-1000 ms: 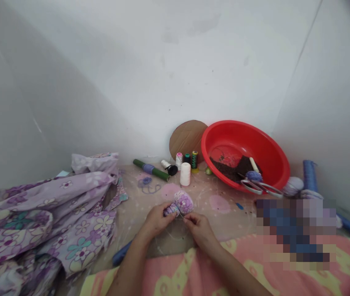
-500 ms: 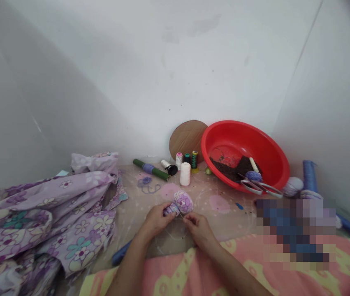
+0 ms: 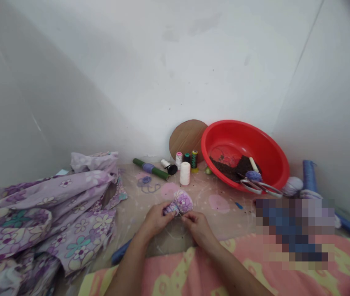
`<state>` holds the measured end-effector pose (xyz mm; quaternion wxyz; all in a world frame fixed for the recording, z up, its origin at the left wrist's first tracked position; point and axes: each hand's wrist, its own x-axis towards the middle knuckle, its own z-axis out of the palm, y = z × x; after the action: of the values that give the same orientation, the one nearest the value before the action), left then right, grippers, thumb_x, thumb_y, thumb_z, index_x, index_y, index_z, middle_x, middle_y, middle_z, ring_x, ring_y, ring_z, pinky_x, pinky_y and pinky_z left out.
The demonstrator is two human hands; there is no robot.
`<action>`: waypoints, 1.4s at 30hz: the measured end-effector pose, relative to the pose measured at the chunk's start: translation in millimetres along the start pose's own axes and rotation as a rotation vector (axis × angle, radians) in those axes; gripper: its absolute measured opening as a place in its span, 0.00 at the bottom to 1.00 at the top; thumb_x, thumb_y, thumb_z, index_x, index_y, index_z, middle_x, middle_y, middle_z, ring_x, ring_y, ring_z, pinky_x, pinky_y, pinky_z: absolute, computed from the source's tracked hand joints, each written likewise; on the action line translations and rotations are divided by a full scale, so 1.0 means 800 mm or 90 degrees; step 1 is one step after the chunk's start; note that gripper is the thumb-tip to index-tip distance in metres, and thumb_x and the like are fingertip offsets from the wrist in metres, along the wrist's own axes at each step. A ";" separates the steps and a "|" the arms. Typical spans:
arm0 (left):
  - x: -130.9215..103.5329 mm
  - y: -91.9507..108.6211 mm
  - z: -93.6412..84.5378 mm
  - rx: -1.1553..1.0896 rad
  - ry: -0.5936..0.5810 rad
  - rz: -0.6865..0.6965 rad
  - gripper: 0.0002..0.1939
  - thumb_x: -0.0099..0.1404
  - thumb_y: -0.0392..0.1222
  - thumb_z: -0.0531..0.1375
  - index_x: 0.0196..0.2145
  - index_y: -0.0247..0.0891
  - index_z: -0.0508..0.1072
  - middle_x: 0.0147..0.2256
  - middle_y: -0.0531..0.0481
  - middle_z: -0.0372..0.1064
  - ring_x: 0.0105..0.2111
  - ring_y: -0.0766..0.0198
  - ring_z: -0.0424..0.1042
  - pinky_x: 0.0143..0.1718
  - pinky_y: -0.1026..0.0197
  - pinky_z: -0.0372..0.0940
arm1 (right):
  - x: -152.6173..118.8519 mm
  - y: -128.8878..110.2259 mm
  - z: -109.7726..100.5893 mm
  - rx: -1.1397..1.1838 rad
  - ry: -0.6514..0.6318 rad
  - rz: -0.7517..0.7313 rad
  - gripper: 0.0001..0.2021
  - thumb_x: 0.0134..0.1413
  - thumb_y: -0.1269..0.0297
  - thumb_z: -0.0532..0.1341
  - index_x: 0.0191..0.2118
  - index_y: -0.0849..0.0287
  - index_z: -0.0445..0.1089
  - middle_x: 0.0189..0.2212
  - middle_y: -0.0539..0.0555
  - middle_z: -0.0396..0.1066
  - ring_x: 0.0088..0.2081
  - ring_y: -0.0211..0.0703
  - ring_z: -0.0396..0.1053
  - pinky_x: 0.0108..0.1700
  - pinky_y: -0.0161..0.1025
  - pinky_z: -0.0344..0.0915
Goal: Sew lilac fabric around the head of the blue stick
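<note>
My left hand (image 3: 158,218) is closed on the left part of a small gathered bundle of purple floral cloth (image 3: 183,201). The bundle's rounded, puffed end sticks out to the right of my left fingers. Just below it, my right hand (image 3: 195,226) is pinched at the near end of something thin, a needle or thread, that reaches the cloth; it is too small to tell which. Behind the bundle a white thread cone (image 3: 185,173) stands upright. A faint loop of thread hangs below, between both hands.
A red basin (image 3: 242,135) with scissors (image 3: 259,188) on its rim leans at the back right. Floral cloth (image 3: 82,230) is heaped at left. Small spools (image 3: 194,159) and a green stick (image 3: 158,171) wound with purple yarn lie near the wall. A pink-and-yellow cloth (image 3: 175,275) covers the near edge.
My right hand has shifted very slightly left, toward the cloth bundle. My left hand still holds the bundle in nearly the same place.
</note>
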<state>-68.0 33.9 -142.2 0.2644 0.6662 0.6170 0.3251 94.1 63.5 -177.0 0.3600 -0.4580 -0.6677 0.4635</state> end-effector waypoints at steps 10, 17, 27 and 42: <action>-0.001 0.003 -0.001 0.024 -0.023 0.023 0.16 0.55 0.46 0.52 0.38 0.35 0.71 0.29 0.52 0.69 0.28 0.65 0.63 0.28 0.67 0.57 | -0.002 -0.003 0.007 -0.007 0.025 -0.017 0.09 0.42 0.63 0.53 0.19 0.60 0.67 0.17 0.50 0.63 0.23 0.39 0.59 0.25 0.33 0.53; 0.000 0.002 -0.001 0.027 -0.026 0.033 0.15 0.55 0.44 0.52 0.36 0.35 0.71 0.29 0.52 0.68 0.28 0.66 0.62 0.28 0.68 0.55 | -0.002 -0.002 0.014 -0.012 0.073 -0.027 0.11 0.43 0.60 0.53 0.19 0.59 0.65 0.16 0.49 0.62 0.22 0.39 0.59 0.23 0.33 0.52; 0.001 -0.002 0.002 0.020 -0.018 0.029 0.15 0.55 0.44 0.52 0.37 0.35 0.71 0.28 0.53 0.68 0.27 0.66 0.62 0.28 0.68 0.54 | -0.006 -0.004 0.011 -0.039 0.048 -0.015 0.10 0.44 0.63 0.52 0.23 0.60 0.67 0.13 0.48 0.62 0.19 0.37 0.60 0.22 0.32 0.54; 0.001 0.000 0.006 0.051 -0.006 0.038 0.15 0.55 0.45 0.52 0.36 0.36 0.71 0.28 0.52 0.68 0.27 0.66 0.62 0.27 0.68 0.54 | -0.008 -0.019 0.010 -0.195 0.092 0.011 0.13 0.48 0.62 0.51 0.20 0.59 0.67 0.16 0.50 0.67 0.21 0.39 0.64 0.22 0.31 0.53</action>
<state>-64.1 34.6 -145.1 0.2302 0.6959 0.6081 0.3048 84.9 53.1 -165.0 0.3294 -0.5454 -0.6988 0.3251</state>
